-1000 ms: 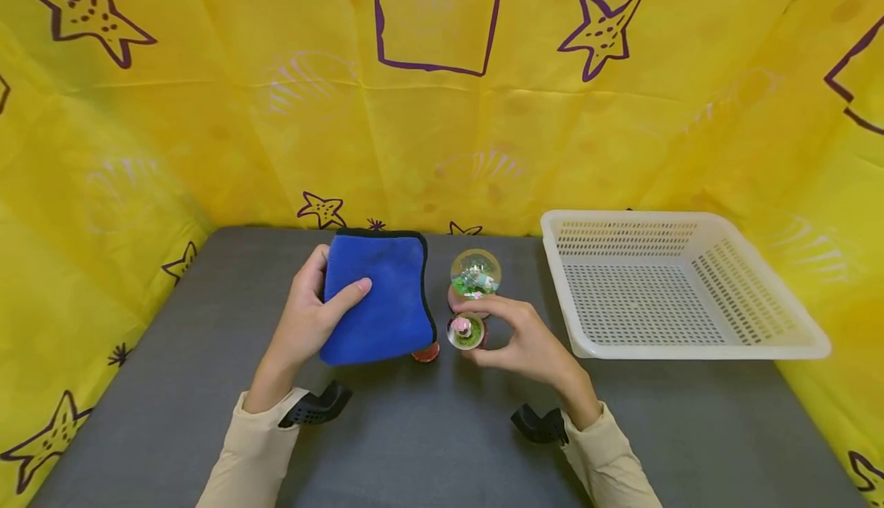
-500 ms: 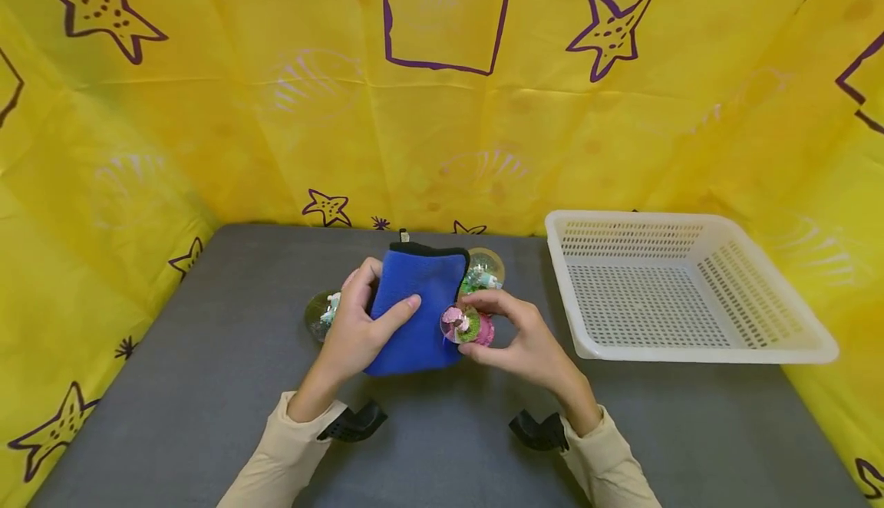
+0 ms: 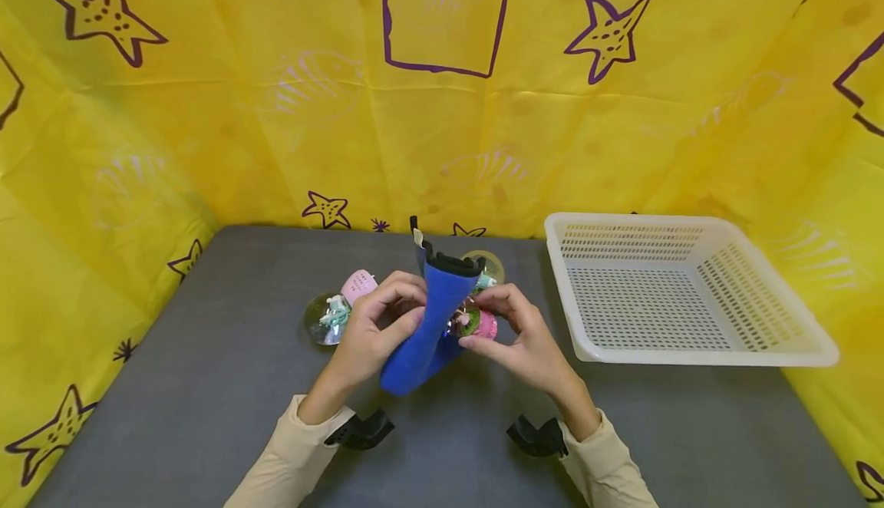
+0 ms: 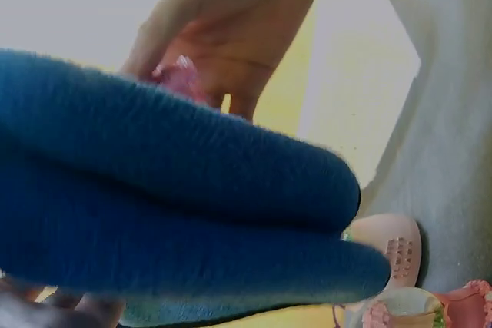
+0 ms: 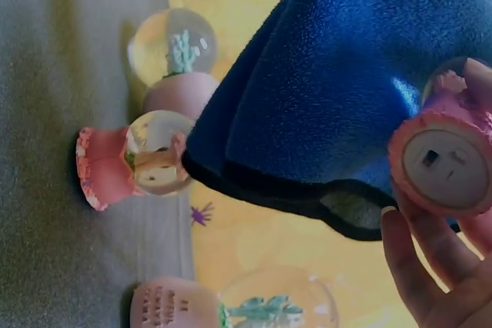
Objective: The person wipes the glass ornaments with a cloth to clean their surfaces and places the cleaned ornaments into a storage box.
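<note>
My left hand (image 3: 383, 331) grips a folded blue cloth (image 3: 442, 301) with black edging, bent upright between both hands. My right hand (image 3: 525, 335) pinches a small snow globe (image 3: 476, 324) by its pink base; the cloth is right against its dome. In the right wrist view the globe's round base (image 5: 446, 170) faces the camera, showing a white underside. Left of my left hand, a larger snow globe (image 3: 328, 318) lies on its side, its pink lettered base (image 3: 359, 285) pointing away. Another large globe (image 3: 486, 266) stands behind the right hand, partly covered.
A white perforated plastic basket (image 3: 642, 308) sits on the right of the grey table (image 3: 207, 400). A second small globe (image 5: 160, 151) with a ruffled pink base stands on the table in the right wrist view; the head view hides it. A yellow patterned curtain (image 3: 442, 132) encloses the table.
My left hand has carried the cloth rightward to the small globe, and the cloth has bent around toward it. The lying globe at left came into sight. My right hand keeps its grip, tilting the globe.
</note>
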Motion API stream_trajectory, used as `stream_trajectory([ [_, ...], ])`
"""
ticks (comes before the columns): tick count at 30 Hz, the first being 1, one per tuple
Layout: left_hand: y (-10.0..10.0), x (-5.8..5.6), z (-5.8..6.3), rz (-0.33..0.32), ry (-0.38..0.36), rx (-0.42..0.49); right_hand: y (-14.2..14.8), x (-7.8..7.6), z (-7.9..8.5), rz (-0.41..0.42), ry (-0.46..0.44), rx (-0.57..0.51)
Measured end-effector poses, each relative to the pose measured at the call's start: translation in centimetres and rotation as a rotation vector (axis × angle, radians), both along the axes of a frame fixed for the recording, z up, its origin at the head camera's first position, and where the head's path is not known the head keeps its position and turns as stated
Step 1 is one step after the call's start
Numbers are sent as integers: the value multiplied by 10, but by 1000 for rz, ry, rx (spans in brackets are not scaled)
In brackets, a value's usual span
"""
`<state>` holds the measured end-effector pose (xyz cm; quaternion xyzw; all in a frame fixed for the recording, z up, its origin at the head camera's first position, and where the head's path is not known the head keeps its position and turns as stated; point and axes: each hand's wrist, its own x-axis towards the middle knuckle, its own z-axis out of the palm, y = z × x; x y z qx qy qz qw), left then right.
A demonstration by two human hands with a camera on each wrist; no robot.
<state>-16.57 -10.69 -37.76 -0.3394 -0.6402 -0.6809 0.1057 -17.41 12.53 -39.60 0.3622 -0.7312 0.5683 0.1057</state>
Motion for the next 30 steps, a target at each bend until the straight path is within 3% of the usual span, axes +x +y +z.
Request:
stream_trajectory([
  [4,-3,-2,-3,-35,-102,-43,-2,2,2,-7,-13,10],
  [8,-5,-2,-4,8,-231,-237,-3,2,1,-10,15,8],
  [12,-5,-4,-6,-33,-265,-382,-3,2,-1,-12,11,-8],
  [16,-5,-4,-7,-104,-277,-433,-3,2,0,4,-40,-22],
  [19,-5,-4,-5,-92,-262,-445,-3,3,1,23,-67,-36],
  [26,-3,0,0,21,-100,-415,-3,4,4,76,-138,-127],
  [30,-1,1,-1,78,-44,-370,-1,4,5,102,-183,-160],
])
